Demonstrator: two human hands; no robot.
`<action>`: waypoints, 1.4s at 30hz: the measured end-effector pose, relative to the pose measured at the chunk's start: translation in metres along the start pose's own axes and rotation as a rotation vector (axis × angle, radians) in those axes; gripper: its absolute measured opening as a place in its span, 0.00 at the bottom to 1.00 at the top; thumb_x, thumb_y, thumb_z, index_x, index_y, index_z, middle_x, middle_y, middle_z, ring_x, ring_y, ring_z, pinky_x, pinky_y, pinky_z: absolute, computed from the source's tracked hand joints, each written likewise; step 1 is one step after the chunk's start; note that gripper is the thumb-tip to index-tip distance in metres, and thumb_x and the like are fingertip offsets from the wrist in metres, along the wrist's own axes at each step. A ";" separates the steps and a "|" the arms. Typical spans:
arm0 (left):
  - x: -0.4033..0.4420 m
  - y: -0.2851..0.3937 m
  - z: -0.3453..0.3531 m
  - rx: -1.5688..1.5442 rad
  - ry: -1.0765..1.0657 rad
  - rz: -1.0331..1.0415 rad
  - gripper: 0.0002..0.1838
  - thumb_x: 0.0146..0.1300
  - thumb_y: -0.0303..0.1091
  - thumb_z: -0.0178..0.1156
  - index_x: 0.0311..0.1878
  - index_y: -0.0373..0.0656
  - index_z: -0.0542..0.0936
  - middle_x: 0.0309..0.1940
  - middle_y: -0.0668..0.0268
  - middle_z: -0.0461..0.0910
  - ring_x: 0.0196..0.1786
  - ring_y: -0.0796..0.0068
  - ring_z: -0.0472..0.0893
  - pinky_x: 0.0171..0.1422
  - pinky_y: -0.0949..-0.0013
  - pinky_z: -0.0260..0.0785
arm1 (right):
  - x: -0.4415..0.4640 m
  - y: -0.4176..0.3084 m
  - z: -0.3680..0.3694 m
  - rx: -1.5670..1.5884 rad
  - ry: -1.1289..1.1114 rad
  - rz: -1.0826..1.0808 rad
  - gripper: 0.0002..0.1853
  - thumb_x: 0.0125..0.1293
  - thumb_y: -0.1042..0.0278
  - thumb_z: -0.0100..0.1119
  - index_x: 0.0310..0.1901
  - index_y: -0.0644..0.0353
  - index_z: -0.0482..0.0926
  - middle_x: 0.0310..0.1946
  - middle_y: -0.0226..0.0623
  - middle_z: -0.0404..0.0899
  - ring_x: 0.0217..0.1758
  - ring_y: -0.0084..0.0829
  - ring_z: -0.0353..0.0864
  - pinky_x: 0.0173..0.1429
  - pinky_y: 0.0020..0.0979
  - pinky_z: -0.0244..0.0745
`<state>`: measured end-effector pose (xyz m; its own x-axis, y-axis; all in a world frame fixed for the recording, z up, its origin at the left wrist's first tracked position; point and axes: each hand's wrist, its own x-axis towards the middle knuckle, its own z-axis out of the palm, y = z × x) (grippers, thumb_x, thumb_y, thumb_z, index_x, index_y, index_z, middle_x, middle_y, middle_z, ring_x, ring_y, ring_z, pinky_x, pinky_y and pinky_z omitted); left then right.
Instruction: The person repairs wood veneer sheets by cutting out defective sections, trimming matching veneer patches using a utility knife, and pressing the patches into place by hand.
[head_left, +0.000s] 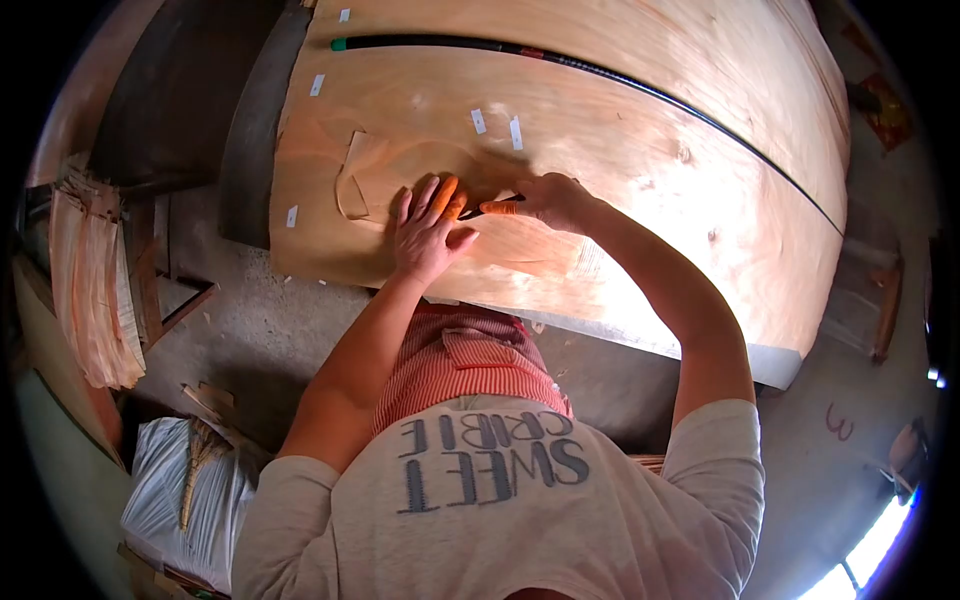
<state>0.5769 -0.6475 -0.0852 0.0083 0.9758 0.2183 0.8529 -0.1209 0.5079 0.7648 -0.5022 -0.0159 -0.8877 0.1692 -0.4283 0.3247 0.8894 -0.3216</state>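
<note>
A large sheet of wood veneer (620,170) is spread in front of me. My left hand (430,230) lies on it with fingers spread, pressing the surface; orange covers show on some fingers. Just to its right, my right hand (560,203) is closed round a slim dark knife-like tool (483,208), whose tip points left and touches or nearly touches the veneer beside my left fingers. An orange cover wraps one right finger too. Left of my left hand, a loose curled strip of veneer (348,185) lies on the sheet.
A long black rod with a green end (430,42) crosses the sheet's far side. Small white labels (478,122) dot the veneer. Stacked veneer pieces (95,280) stand at the left, above a plastic-wrapped bundle (190,490). A grey strip (600,330) edges the near side.
</note>
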 end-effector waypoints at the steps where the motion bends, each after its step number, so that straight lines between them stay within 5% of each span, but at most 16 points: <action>1: -0.001 0.000 0.000 0.000 0.004 0.000 0.30 0.46 0.50 0.63 0.52 0.47 0.73 0.60 0.66 0.64 0.66 0.66 0.59 0.69 0.53 0.40 | 0.000 0.002 0.004 0.005 0.028 -0.011 0.37 0.59 0.80 0.40 0.61 0.17 0.55 0.42 0.34 0.71 0.32 0.35 0.77 0.34 0.32 0.76; 3: -0.001 -0.001 0.002 -0.002 0.015 0.007 0.30 0.46 0.50 0.63 0.52 0.47 0.73 0.61 0.65 0.64 0.66 0.66 0.58 0.69 0.52 0.40 | -0.001 0.006 0.012 0.010 0.086 -0.027 0.37 0.58 0.81 0.41 0.61 0.19 0.55 0.42 0.34 0.71 0.32 0.35 0.77 0.32 0.32 0.76; 10: -0.001 0.001 0.004 0.042 -0.020 0.082 0.28 0.51 0.47 0.59 0.55 0.46 0.71 0.62 0.66 0.62 0.67 0.68 0.56 0.69 0.51 0.39 | -0.068 -0.002 0.031 0.001 -0.145 0.478 0.40 0.55 0.86 0.41 0.62 0.21 0.55 0.45 0.35 0.71 0.39 0.35 0.77 0.40 0.36 0.76; 14: 0.009 0.010 0.009 0.088 -0.215 0.350 0.24 0.57 0.40 0.52 0.58 0.47 0.68 0.63 0.67 0.59 0.68 0.71 0.54 0.71 0.54 0.39 | -0.081 -0.017 0.052 0.131 0.096 0.487 0.41 0.55 0.87 0.40 0.62 0.20 0.54 0.47 0.38 0.71 0.41 0.38 0.77 0.42 0.34 0.76; 17: 0.011 0.013 0.011 0.019 -0.232 0.437 0.23 0.57 0.36 0.49 0.58 0.46 0.68 0.63 0.66 0.60 0.67 0.71 0.55 0.71 0.56 0.41 | -0.084 -0.043 0.054 0.161 0.060 0.629 0.36 0.56 0.84 0.42 0.63 0.29 0.56 0.47 0.41 0.72 0.41 0.39 0.77 0.40 0.35 0.75; 19: 0.011 0.014 0.011 -0.007 -0.208 0.433 0.23 0.57 0.35 0.49 0.57 0.45 0.69 0.62 0.66 0.61 0.67 0.71 0.57 0.70 0.56 0.43 | -0.091 -0.058 0.087 0.353 0.033 0.940 0.13 0.64 0.67 0.44 0.48 0.62 0.67 0.36 0.45 0.76 0.36 0.40 0.79 0.35 0.37 0.74; 21: 0.011 0.014 0.014 -0.007 -0.191 0.437 0.22 0.56 0.35 0.49 0.55 0.43 0.71 0.61 0.64 0.63 0.66 0.69 0.58 0.69 0.55 0.45 | -0.101 -0.087 0.147 0.209 0.163 0.945 0.12 0.67 0.63 0.39 0.43 0.60 0.68 0.27 0.43 0.76 0.31 0.40 0.78 0.31 0.38 0.73; 23: 0.013 0.016 0.012 0.008 -0.202 0.453 0.21 0.56 0.36 0.50 0.54 0.43 0.72 0.61 0.63 0.63 0.66 0.69 0.59 0.69 0.54 0.45 | -0.097 -0.130 0.149 0.227 -0.071 1.047 0.12 0.64 0.68 0.41 0.48 0.61 0.67 0.34 0.42 0.70 0.30 0.38 0.78 0.31 0.37 0.75; 24: 0.013 0.016 0.012 -0.005 -0.221 0.448 0.21 0.56 0.36 0.50 0.53 0.43 0.72 0.61 0.63 0.64 0.66 0.69 0.58 0.69 0.53 0.44 | -0.099 -0.148 0.156 0.305 0.130 1.035 0.14 0.60 0.72 0.42 0.49 0.61 0.64 0.34 0.45 0.70 0.32 0.43 0.77 0.32 0.43 0.73; 25: 0.014 0.017 0.012 0.009 -0.222 0.451 0.21 0.56 0.36 0.50 0.53 0.43 0.72 0.61 0.62 0.64 0.66 0.69 0.58 0.69 0.53 0.44 | -0.095 -0.158 0.164 0.522 0.092 1.175 0.14 0.64 0.67 0.38 0.49 0.62 0.64 0.35 0.47 0.70 0.32 0.46 0.76 0.32 0.44 0.72; 27: 0.013 0.019 0.012 0.037 -0.225 0.454 0.21 0.55 0.36 0.50 0.53 0.43 0.72 0.60 0.62 0.64 0.66 0.69 0.58 0.69 0.53 0.43 | -0.090 -0.175 0.172 0.456 0.194 1.157 0.16 0.59 0.73 0.42 0.50 0.62 0.63 0.36 0.47 0.68 0.31 0.44 0.77 0.31 0.41 0.75; 36: 0.013 0.022 0.012 0.104 -0.268 0.456 0.24 0.56 0.37 0.50 0.57 0.45 0.69 0.63 0.64 0.61 0.67 0.70 0.56 0.70 0.53 0.41 | -0.091 -0.181 0.172 0.458 0.246 1.173 0.16 0.61 0.71 0.39 0.51 0.60 0.62 0.35 0.47 0.69 0.31 0.45 0.77 0.32 0.43 0.74; 42: 0.014 0.023 0.012 0.111 -0.264 0.456 0.24 0.56 0.37 0.49 0.58 0.45 0.68 0.63 0.64 0.61 0.67 0.70 0.56 0.70 0.53 0.41 | -0.095 -0.183 0.180 0.592 0.611 1.218 0.14 0.62 0.67 0.43 0.48 0.59 0.69 0.26 0.50 0.75 0.29 0.47 0.77 0.31 0.41 0.72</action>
<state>0.6026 -0.6349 -0.0803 0.5092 0.8433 0.1720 0.7820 -0.5368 0.3166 0.8486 -0.7581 -0.0686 0.0735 0.9459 -0.3161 0.9003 -0.1993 -0.3869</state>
